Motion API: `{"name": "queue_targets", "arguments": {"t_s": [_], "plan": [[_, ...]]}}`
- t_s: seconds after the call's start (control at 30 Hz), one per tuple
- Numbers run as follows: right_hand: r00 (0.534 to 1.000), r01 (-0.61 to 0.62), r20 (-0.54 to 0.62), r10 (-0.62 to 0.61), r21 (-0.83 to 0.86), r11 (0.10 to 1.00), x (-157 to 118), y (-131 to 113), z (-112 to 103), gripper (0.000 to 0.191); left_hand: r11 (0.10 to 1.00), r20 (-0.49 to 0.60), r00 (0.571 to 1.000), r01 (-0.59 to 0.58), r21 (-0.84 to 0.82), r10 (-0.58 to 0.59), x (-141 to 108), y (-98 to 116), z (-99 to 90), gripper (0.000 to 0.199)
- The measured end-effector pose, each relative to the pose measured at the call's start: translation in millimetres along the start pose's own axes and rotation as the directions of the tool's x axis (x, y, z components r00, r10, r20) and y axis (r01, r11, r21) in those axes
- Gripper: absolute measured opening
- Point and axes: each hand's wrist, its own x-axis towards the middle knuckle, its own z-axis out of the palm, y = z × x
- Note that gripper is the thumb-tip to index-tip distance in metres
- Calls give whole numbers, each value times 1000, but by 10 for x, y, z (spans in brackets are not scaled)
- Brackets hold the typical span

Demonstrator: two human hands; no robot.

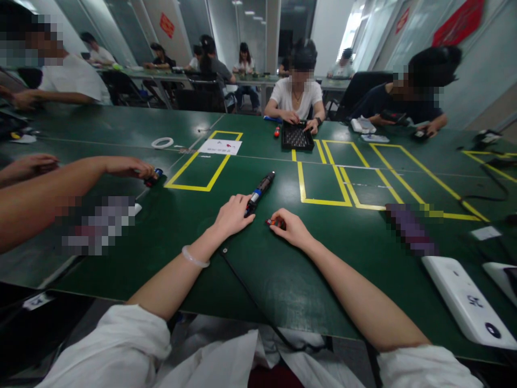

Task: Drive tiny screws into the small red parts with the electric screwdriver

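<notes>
Fingers (241,201) of the left hand (231,217) close around one end of a black cylindrical tool (263,187) at a green surface (283,283). Nearby, the right hand (294,229) pinches a small red-and-black piece (278,221).

Green table (283,285) carries yellow tape outlines (327,203). White sheet (220,147) lies across one outline; white ring (162,147) sits to its left. Far edge: black tray (298,146) before person in white (288,96). Right side: blurred purple slab (410,229) just beyond white oblong device (464,302). Red hanging (458,22) at upper right.
</notes>
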Motion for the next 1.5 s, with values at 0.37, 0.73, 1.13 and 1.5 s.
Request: {"name": "queue_targets", "arguments": {"t_s": [0.37,0.73,1.13,1.5], "plan": [[999,12,-39,-15,-93,996,-3,17,19,13,972,27,979,-195,-133,200,-74,326,-5,59],[997,71,-20,-74,-134,988,10,-25,49,10,970,42,978,-199,-142,207,-81,347,-3,62],[993,117,25,-116,-48,992,19,8,76,6,960,57,970,-224,-166,236,-74,317,-9,67],[989,134,-59,-136,-36,990,20,-26,59,10,982,58,984,-162,-94,168,-72,380,27,58]]}}
